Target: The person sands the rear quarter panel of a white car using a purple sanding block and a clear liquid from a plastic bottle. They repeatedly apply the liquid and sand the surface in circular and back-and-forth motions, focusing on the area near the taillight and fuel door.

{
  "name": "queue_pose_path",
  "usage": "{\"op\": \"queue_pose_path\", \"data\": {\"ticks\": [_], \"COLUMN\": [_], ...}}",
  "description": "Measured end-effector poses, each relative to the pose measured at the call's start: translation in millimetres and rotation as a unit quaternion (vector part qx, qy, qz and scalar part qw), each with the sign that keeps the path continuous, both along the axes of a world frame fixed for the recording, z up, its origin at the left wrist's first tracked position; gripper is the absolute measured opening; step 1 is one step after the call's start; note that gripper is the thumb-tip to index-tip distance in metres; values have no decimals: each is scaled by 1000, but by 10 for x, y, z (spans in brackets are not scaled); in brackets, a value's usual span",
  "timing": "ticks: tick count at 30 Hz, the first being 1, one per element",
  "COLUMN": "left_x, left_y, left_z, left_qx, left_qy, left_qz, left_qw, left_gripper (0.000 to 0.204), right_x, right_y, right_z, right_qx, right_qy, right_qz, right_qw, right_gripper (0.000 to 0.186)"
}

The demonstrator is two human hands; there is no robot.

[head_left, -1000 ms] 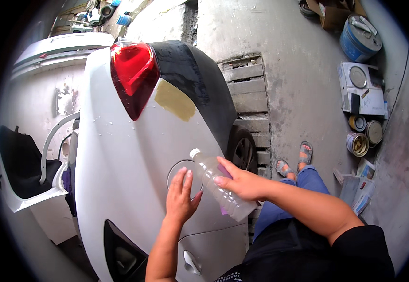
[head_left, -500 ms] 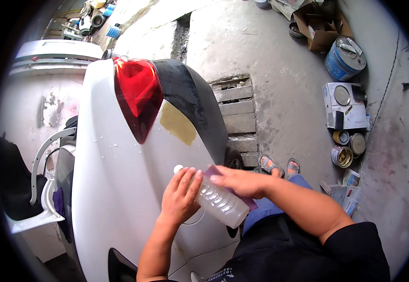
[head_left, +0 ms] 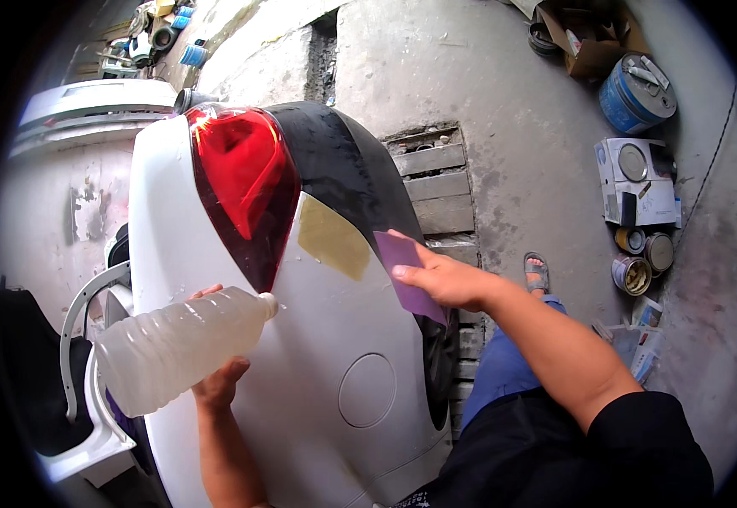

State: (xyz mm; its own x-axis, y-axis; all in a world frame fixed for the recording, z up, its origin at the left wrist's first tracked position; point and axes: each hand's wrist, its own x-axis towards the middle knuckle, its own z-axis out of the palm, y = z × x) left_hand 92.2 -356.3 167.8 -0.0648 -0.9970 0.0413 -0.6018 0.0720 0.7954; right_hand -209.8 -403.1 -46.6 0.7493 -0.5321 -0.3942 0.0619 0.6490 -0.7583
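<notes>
My left hand (head_left: 219,386) is wrapped round a cloudy, translucent plastic bottle (head_left: 173,347). The bottle lies tipped over the white car body, its white-topped neck (head_left: 268,306) facing right, with small drops beside it. Between the thumb and fingers of my right hand (head_left: 449,281) is a purple sheet of sandpaper (head_left: 404,275), held near the panel's right edge. To its left, a yellowish filler patch (head_left: 334,237) covers part of the white panel (head_left: 300,339), beside the red tail light (head_left: 245,178) and the black bumper section (head_left: 347,157).
Along the right wall stand a blue bucket (head_left: 635,97), a white box (head_left: 637,182), several open cans (head_left: 632,275) and a cardboard box (head_left: 593,38). A slatted drain cover (head_left: 440,186) runs beside the car. A white chair (head_left: 89,440) is at the left.
The bottle has moved left, away from my right hand, and turned so its neck faces right. My right hand has risen with the sandpaper toward the filler patch. One foot is no longer visible.
</notes>
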Motion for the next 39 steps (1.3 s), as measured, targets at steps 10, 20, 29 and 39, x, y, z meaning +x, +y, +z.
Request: {"op": "queue_pose_path", "data": {"ticks": [10, 20, 29, 39], "left_x": [166, 281, 281, -41], "left_y": [-124, -225, -294, -373], "left_z": [260, -4, 327, 39], "left_qx": [44, -14, 90, 42], "left_qy": [-90, -33, -69, -67], "left_qz": [-27, -35, -82, -30], "left_qw": [995, 999, 990, 996], "left_gripper": [105, 107, 113, 116], "right_x": [914, 1558, 1603, 1582], "right_y": [-224, -14, -85, -423], "right_z": [-20, -212, -258, -390], "right_qx": [-372, -487, -514, -539], "right_qy": [228, 138, 80, 139], "right_qz": [-61, -190, -231, -167], "right_qw": [898, 841, 822, 814], "right_gripper": [76, 86, 87, 85]}}
